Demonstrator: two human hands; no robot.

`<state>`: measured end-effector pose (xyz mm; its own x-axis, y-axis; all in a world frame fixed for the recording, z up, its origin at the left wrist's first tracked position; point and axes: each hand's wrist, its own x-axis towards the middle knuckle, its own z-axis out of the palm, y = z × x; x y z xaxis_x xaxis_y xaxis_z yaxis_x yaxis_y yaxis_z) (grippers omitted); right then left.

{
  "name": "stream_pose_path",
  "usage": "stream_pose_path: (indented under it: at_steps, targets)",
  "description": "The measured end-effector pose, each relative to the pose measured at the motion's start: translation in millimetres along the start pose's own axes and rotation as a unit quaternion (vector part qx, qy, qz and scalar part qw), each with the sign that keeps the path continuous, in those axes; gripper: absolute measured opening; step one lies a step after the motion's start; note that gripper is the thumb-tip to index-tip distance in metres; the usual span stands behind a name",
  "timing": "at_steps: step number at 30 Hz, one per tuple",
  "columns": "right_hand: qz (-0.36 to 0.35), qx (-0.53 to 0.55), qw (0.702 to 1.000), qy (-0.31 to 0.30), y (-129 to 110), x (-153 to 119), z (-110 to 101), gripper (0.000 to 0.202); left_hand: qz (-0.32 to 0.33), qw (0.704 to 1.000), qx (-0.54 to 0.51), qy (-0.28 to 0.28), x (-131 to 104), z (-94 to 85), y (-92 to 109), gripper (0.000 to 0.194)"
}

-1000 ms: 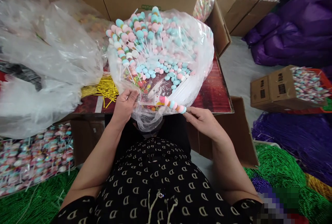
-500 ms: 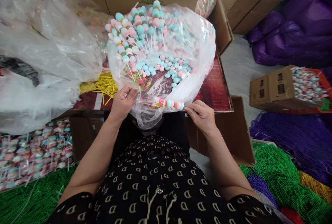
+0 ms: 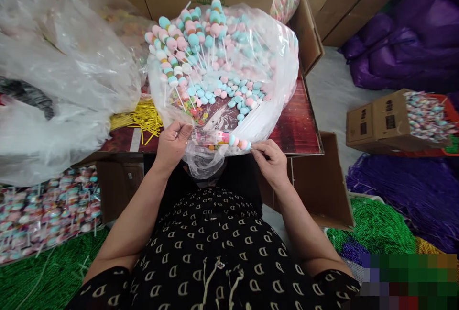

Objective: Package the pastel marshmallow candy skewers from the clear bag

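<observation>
Between thumb and fingers, my left hand (image 3: 174, 142) grips one end of a narrow clear plastic sleeve (image 3: 210, 137) with a pink printed end. At the sleeve's other end is a skewer (image 3: 239, 141) of round pink, blue and orange candy-like pieces, its left part apparently inside the sleeve. My right hand (image 3: 268, 159) pinches the skewer's right end; the stick itself is hidden. Both hands are at the table's front edge, over a large open plastic bag (image 3: 283, 85). In it lie finished skewers (image 3: 193, 40), loose pink and blue pieces (image 3: 242, 102) and small coloured rings (image 3: 201, 117).
Yellow twist ties (image 3: 145, 121) lie left of the bag on the red table (image 3: 299, 118). A big cloudy plastic bag (image 3: 71, 61) covers the table's left. Cartons of sticks (image 3: 380, 118) and purple sacks (image 3: 405, 42) stand on the right. An open carton (image 3: 319, 181) sits below the table.
My right hand has moved slightly left with the skewer, whose coloured pieces now reach less far right. The printed end of the sleeve has turned and lies straighter. My left hand stays nearly in place.
</observation>
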<state>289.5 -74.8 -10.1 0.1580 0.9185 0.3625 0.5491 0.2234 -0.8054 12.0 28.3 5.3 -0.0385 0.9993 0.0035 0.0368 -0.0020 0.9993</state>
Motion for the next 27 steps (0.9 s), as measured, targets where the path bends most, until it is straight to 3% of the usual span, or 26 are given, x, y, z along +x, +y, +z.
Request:
stream_pose_path:
  at_steps: [6, 10, 13, 17, 24, 27]
  targets:
    - [0.024, 0.019, 0.999, -0.01, 1, 1, 6, 0.014, 0.049, 0.997, 0.057, -0.034, -1, 1.1, 10, 0.031]
    - [0.057, 0.061, 0.997, -0.007, -2, 2, 10, 0.013, 0.03, 0.993, -0.106, -0.045, 0, 11.9, 20, 0.035]
    - [0.078, 0.106, 0.991, -0.004, -5, 2, 15, 0.012, -0.005, 0.964, -0.254, -0.082, -3, 22.1, 33, 0.049]
    - [0.091, 0.127, 0.988, 0.001, -12, 3, 27, 0.011, -0.048, 0.952, -0.282, -0.105, -9, 35.1, 44, 0.048]
    - [0.086, 0.106, 0.991, 0.008, -22, 0, 43, 0.012, -0.063, 0.957, -0.269, -0.085, -16, 54.4, 34, 0.033]
    - [0.08, 0.088, 0.993, 0.025, -19, -6, 50, 0.014, -0.067, 0.951, -0.289, -0.09, -19, 59.1, 28, 0.036]
